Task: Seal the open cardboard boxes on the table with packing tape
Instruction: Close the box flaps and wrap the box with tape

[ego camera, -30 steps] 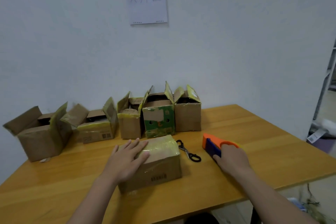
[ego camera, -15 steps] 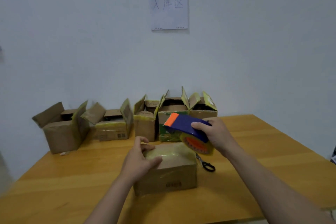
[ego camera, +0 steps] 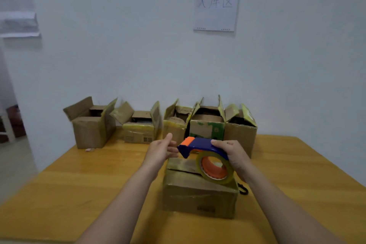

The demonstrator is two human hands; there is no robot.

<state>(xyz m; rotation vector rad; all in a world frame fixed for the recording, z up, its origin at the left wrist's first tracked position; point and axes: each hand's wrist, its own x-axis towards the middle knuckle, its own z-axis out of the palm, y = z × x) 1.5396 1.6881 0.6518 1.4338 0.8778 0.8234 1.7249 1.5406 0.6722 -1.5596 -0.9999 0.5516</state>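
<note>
Scissors (ego camera: 243, 190) half hid behind box (ego camera: 199, 194); R hand (ego camera: 230, 153) fingers clamped on dispenser (ego camera: 206, 155), L hand (ego camera: 161, 151) fingers apart.

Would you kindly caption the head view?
Right hand holds blue-orange tape dispenser over closed cardboard box; left hand reaches in.

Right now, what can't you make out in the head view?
- Scissors: only a black handle loop shows; the near box and right hand hide the rest.
- Tape's free end: not visible at the dispenser nose; the left hand covers it.
- Contents of the five open boxes at the back: flaps and shadow hide them.
- Near box's printed label: blurred, unreadable.
- Papers at the upper left edge: cut off, blurred.
</note>
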